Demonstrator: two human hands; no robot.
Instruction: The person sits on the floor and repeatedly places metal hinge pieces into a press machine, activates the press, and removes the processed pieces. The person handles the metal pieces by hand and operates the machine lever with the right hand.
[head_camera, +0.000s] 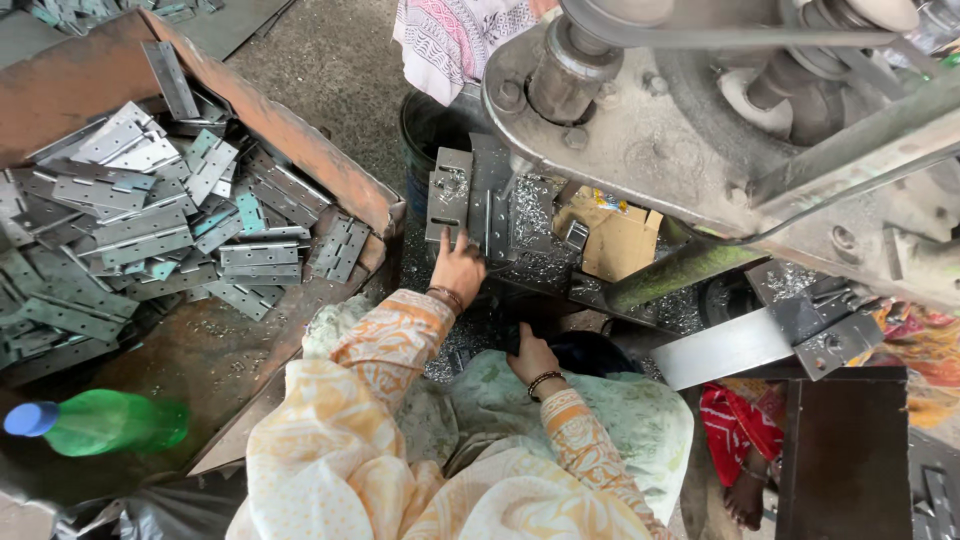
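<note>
Left grip: our left hand (458, 268) fingers spread flat on grey steel hinge plate (449, 194), 12 o'clock.
Right grip: our right hand (532, 357) closure unclear.
Left to do: rusty tray (300, 135) of hinges, 9 o'clock, full.

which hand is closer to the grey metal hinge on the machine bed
Left. The left hand touches the grey metal hinge from below; the right hand rests lower, apart from it.

Hinge pile (150, 220) in tray (300, 140), left of press (700, 130).
</note>
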